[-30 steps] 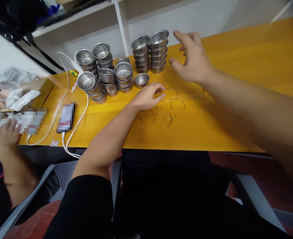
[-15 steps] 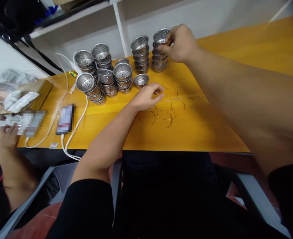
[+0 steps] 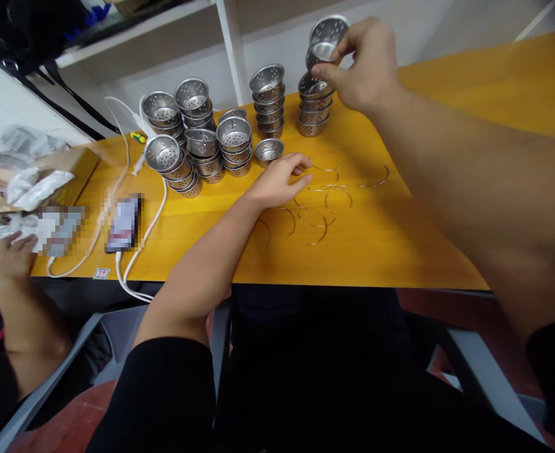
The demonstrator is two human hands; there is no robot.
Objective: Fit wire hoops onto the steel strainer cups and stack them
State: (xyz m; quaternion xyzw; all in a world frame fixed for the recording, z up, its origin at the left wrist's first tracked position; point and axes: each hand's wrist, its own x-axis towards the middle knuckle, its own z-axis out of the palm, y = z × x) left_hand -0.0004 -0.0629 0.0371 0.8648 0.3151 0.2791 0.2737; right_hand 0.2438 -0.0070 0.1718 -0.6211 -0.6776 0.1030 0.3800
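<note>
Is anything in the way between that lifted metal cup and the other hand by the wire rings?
Nothing visible blocks it. The right hand holds the cup above a stack; only bare table separates that stack from the left hand.

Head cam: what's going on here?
A person sits at a yellow table. Their right hand holds a perforated metal cup in the air above a stack of the same cups. Their left hand rests open on the table among loose wire rings, beside a single cup. More cup stacks stand to the left. At the far left, another person's hand rests by white wrappers.
</note>
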